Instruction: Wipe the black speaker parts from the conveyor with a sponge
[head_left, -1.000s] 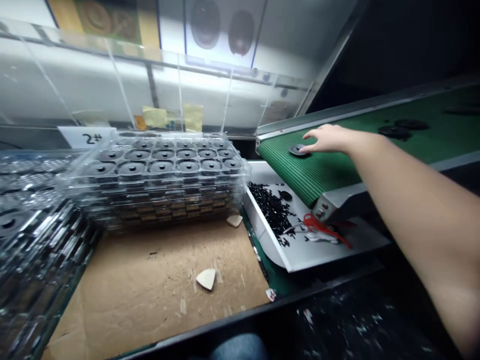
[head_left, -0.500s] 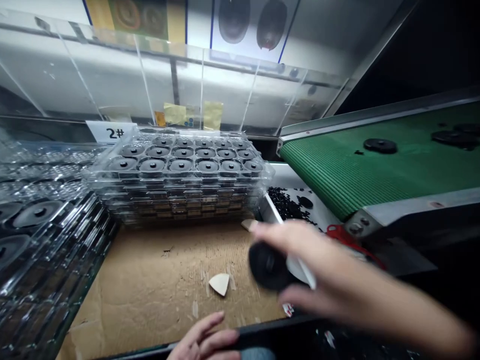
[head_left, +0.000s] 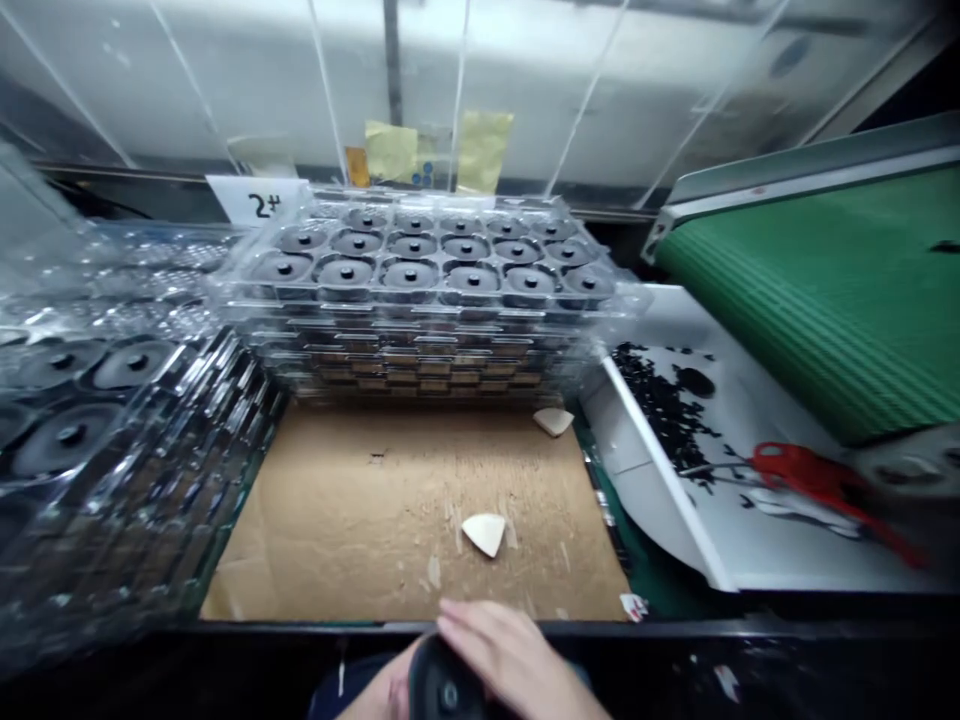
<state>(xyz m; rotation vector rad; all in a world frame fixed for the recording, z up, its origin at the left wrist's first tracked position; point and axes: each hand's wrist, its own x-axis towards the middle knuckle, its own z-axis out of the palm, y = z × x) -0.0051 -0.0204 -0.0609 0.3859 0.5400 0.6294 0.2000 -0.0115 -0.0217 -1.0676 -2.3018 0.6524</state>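
At the bottom edge of the head view, a black oval part (head_left: 444,685) with a small round feature on its face is between my two hands. My right hand (head_left: 521,660) lies over its right side, fingers closed against its upper end. My left hand (head_left: 384,692) meets it from the left; most of this hand is cut off by the frame or hidden behind the part. Just beyond the hands, a small cream-coloured wedge (head_left: 484,534) rests on the cardboard sheet (head_left: 337,520). A second cream wedge (head_left: 553,421) is near the sheet's far right corner.
Stacked clear trays (head_left: 420,330) of black parts stand behind the cardboard, with more trays (head_left: 142,470) on the left. To the right, a white bin (head_left: 750,400) contains small black scraps (head_left: 664,405) and red-handled pliers (head_left: 802,470). A green conveyor belt (head_left: 840,270) runs beyond it.
My right hand has carried the black part from beside the white bin down and left to my left hand, which was empty with its fingers apart. The view has tilted downward.
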